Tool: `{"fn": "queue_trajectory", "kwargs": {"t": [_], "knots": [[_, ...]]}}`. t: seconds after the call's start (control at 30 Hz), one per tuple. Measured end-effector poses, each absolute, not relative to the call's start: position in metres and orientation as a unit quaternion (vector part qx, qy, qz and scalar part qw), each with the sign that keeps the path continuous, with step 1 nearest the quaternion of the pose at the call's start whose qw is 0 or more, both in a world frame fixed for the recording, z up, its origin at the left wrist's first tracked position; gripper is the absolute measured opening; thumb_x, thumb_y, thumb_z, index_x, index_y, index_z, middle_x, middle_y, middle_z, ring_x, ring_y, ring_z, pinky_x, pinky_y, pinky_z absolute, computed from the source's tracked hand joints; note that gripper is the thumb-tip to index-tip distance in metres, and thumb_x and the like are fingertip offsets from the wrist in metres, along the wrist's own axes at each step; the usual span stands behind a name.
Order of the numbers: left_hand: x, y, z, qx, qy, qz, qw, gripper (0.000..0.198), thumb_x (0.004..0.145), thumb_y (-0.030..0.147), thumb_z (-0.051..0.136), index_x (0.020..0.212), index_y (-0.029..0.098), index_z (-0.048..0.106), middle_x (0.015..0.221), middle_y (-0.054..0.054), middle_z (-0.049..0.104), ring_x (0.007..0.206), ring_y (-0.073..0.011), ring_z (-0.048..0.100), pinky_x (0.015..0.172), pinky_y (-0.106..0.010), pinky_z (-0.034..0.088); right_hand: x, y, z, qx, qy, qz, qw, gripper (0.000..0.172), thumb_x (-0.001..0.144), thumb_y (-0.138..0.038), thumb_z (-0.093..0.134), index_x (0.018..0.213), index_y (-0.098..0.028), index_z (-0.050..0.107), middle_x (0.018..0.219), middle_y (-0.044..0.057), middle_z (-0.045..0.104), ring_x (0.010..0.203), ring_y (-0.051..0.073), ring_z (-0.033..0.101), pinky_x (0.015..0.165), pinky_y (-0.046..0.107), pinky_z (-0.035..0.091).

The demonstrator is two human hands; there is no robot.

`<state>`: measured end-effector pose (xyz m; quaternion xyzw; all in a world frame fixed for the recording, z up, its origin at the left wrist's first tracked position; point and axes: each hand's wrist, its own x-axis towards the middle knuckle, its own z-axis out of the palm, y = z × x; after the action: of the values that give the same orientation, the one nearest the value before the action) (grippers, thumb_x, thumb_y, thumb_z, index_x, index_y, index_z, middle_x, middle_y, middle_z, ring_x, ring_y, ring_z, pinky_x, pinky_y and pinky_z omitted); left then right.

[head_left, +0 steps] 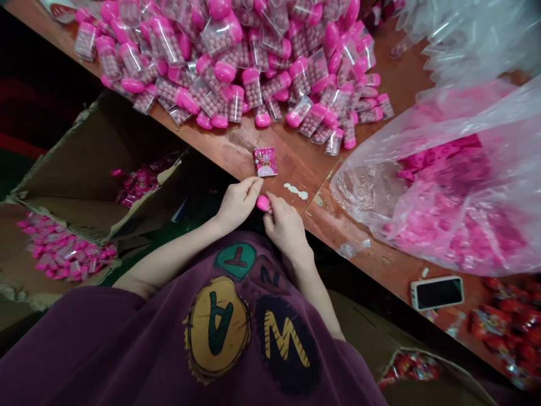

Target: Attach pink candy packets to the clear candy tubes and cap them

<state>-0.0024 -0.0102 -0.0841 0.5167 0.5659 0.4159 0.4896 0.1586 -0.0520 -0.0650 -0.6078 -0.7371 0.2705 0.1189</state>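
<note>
My right hand (288, 225) is closed around a small candy bottle with a pink cap (263, 203); its body is mostly hidden by the fingers. Just to the left, my left hand (239, 204) has its thumb and fingers pressed together, and whatever they pinch, if anything, is too small to make out. Its fingertips are at the lower left corner of a small stack of pink printed labels (265, 162) on the table's edge. Beyond the labels lies a large heap of clear candy bottles (252, 87) with pink caps and pinkish balls inside.
On the brown table (359, 237), a clear bag of pink pieces (465, 225) stands right, near a phone (437, 293) and red wrapped packets (507, 321). Clear plastic pieces (477, 34) lie at the back right. Open cardboard boxes (67, 175) with pink-capped bottles stand lower left.
</note>
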Motion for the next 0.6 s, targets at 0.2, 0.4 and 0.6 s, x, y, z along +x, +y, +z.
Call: {"fn": "queue_trajectory", "kwargs": {"t": [0.2,0.4,0.6], "knots": [[0.01,0.028,-0.097,0.748,0.55,0.312,0.202,0.046,0.101,0.035,0.059,0.14,0.013,0.069,0.155,-0.022,0.062,0.146,-0.0392,0.053,0.121,-0.054,0.039,0.18,-0.053,-0.08,-0.603,-0.463,0.503,0.411,0.032,0.095,-0.034,0.06,0.126,-0.027,0.054,0.09,-0.001,0.07,0.069,0.013,0.064,0.074,0.032,0.055],[0.022,0.035,-0.117,0.782,0.527,0.264,0.204,0.051,0.106,0.027,0.045,0.154,0.015,0.059,0.167,-0.02,0.049,0.16,-0.0378,0.039,0.128,-0.063,0.026,0.181,-0.054,-0.084,-0.596,-0.372,0.528,0.477,0.027,0.09,-0.036,0.067,0.109,-0.027,0.05,0.09,-0.004,0.07,0.067,0.01,0.062,0.068,0.026,0.053],[0.017,0.025,-0.118,0.778,0.505,0.317,0.197,0.04,0.107,0.027,0.047,0.137,0.021,0.071,0.155,-0.015,0.064,0.154,-0.0339,0.051,0.129,-0.061,0.028,0.181,-0.052,-0.086,-0.598,-0.357,0.53,0.483,0.024,0.091,-0.035,0.066,0.107,-0.027,0.051,0.09,-0.004,0.07,0.068,0.009,0.061,0.063,0.024,0.051]]}}
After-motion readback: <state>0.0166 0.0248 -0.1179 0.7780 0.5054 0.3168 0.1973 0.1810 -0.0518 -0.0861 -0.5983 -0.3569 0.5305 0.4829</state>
